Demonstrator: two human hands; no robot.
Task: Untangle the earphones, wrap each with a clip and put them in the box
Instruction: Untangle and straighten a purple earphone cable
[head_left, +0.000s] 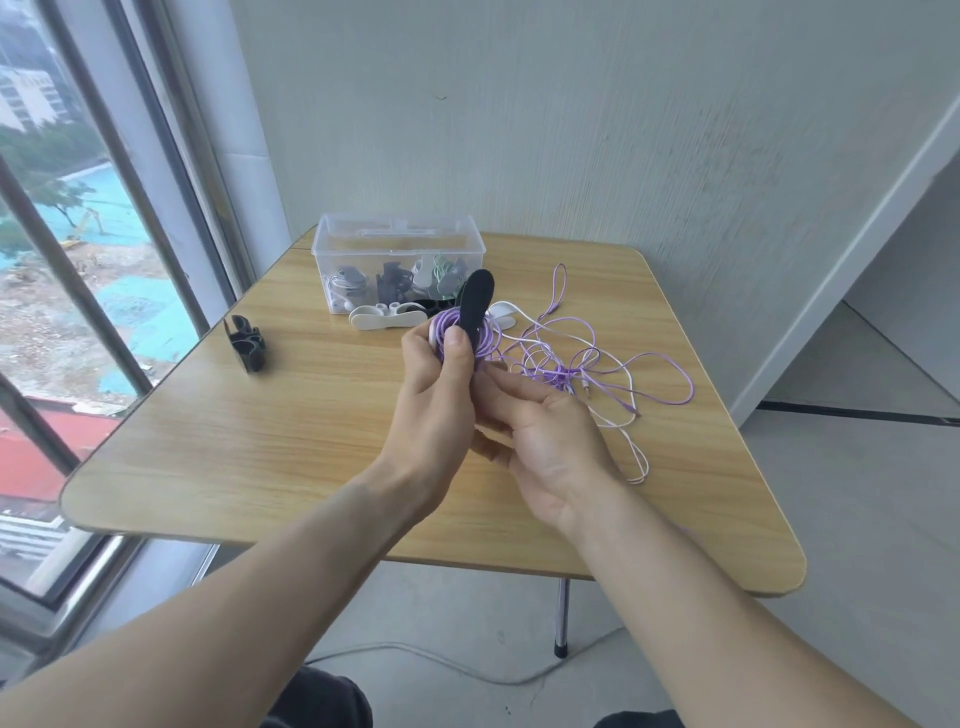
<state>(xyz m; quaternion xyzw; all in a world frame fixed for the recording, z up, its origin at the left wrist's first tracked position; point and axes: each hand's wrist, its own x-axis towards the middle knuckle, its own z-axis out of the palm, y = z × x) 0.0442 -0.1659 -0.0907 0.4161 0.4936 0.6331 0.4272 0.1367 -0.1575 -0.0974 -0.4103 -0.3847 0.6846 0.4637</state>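
The left hand (441, 379) holds a purple earphone coil (465, 338) with a black clip (475, 306) on it. The right hand (540, 431) pinches the coil from below. More tangled earphones (597, 364) lie on the bench (260, 441). The box (397, 249) already holds some wrapped ones. No writing shows.

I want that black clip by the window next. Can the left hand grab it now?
Probably not yet: the left hand is gripping the purple coil. The black clip lies unblocked on the table.
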